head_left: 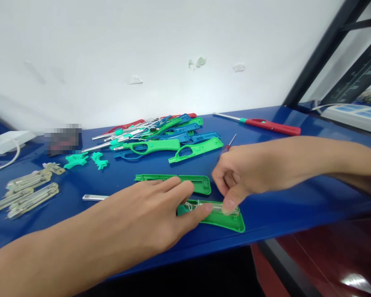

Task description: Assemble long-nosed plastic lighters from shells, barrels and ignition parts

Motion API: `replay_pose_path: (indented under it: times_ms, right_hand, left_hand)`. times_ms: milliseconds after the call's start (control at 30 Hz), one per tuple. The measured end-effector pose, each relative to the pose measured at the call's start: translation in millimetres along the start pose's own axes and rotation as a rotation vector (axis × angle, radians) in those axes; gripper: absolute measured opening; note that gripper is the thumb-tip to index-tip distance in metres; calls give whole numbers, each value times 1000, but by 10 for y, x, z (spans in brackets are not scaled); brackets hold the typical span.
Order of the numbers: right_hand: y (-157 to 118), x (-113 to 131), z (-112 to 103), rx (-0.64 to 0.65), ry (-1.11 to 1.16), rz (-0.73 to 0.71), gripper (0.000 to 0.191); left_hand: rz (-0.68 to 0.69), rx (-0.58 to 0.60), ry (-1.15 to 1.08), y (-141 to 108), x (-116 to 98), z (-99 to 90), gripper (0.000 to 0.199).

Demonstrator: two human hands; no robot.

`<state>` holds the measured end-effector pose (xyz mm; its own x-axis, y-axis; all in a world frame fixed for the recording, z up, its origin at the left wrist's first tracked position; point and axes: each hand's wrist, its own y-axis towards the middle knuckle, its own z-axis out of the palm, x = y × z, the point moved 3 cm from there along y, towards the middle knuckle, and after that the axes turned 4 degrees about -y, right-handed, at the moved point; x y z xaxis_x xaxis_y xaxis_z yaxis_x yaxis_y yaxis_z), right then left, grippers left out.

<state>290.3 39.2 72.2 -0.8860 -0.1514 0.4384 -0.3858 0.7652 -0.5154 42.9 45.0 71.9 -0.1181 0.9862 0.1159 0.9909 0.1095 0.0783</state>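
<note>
An open green lighter shell (225, 222) lies near the table's front edge, with a clear inner part (216, 207) and a white wire inside. My left hand (160, 210) is closed over the shell's left part, thumb pressed on the inner part. A metal tube (94, 198) sticks out to the left of that hand. My right hand (238, 177) has its thumb on the right end of the inner part, with a small screwdriver (228, 145) held in its curled fingers. Just behind, a second green shell half (200, 185) lies partly hidden by my left fingers.
Behind lies a pile of green, blue and red lighter parts (160, 146). Teal pieces (76, 160) and clear inner parts (34, 200) are at left. A red lighter (272, 126) and a white power strip (355, 117) lie at right.
</note>
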Motion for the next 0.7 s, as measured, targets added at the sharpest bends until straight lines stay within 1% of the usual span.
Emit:
replay_pose_path:
  times_ms: [100, 133, 167, 233, 267, 300, 333, 467, 567, 600, 700]
  right_hand:
    - [-47, -30, -62, 48, 31, -57, 43]
    - [-51, -39, -93, 15, 29, -75, 44]
    - [-43, -45, -126, -59, 10, -91, 47]
    - [-1, -41, -179, -290, -69, -108, 53]
    - [32, -30, -182, -402, -112, -111, 52]
    - [73, -15, -165, -485, -149, -114, 50]
    - [121, 3, -129, -526, -174, -119, 47]
    - [281, 56, 28, -532, -226, -149, 29]
    - [316, 68, 58, -498, -232, -150, 11]
    - [315, 74, 57, -488, -229, -150, 10]
    - [310, 108, 64, -475, -223, -153, 12]
  left_hand:
    - [136, 14, 68, 16, -41, -20, 54]
    - [140, 15, 72, 24, -48, -21, 55]
    - [141, 16, 70, 30, -55, -18, 55]
    - [135, 20, 60, 34, -66, -5, 54]
    - [125, 20, 55, 32, -67, 3, 54]
    - [110, 18, 51, 28, -67, 11, 54]
    - [97, 14, 44, 24, -66, 17, 55]
    - [92, -19, 69, 26, -79, -5, 55]
    - [92, -32, 125, 45, -95, -38, 51]
    - [93, -41, 141, 50, -101, -46, 49]
    - [114, -68, 185, 60, -132, -44, 43]
